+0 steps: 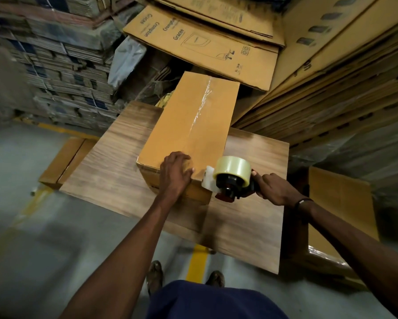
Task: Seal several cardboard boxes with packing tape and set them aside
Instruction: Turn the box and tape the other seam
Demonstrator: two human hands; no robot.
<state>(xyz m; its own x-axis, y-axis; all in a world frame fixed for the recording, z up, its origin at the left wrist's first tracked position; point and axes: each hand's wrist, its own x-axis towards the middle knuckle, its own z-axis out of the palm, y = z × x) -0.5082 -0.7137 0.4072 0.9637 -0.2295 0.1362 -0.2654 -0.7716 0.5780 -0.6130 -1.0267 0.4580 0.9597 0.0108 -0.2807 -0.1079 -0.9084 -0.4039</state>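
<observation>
Right hand grips black tape gun with clear roll at near end of long brown cardboard box; left hand presses flat, fingers straight, on box top.

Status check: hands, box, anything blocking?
Left hand pressing box near end. Right hand gripping tape dispenser at box edge. Tape strip along top seam. Nothing blocking.

We see a dim, warm-toned scene, brightest on the box top and table. Glare streaks run along the tape seam. The floor and lower corners fall into shadow. We note motion blur on the left stacks and floor, and wide-angle bending of straight edges toward the frame borders.
</observation>
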